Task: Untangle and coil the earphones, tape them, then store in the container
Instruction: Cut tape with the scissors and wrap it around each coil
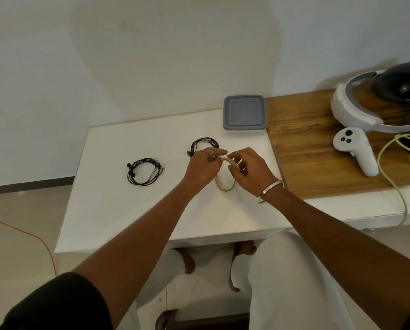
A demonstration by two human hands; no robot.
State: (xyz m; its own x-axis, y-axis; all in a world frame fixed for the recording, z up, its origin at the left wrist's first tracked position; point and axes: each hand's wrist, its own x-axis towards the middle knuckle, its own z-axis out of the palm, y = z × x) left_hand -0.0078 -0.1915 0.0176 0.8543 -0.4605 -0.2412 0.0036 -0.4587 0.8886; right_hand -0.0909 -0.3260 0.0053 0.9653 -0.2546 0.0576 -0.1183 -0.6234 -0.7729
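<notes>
Two hands' grips pinched on tape roll (224, 181), left hand (202, 167), right hand (249, 171), coiled earphones (144, 171) well left

The left hand (202, 166) covers the near side of the farther earphone coil (205, 145). Both hands hide part of the tape roll (224, 184). At three o'clock, the headset (365, 108) and a cable (394, 167) run off the edge.
</notes>
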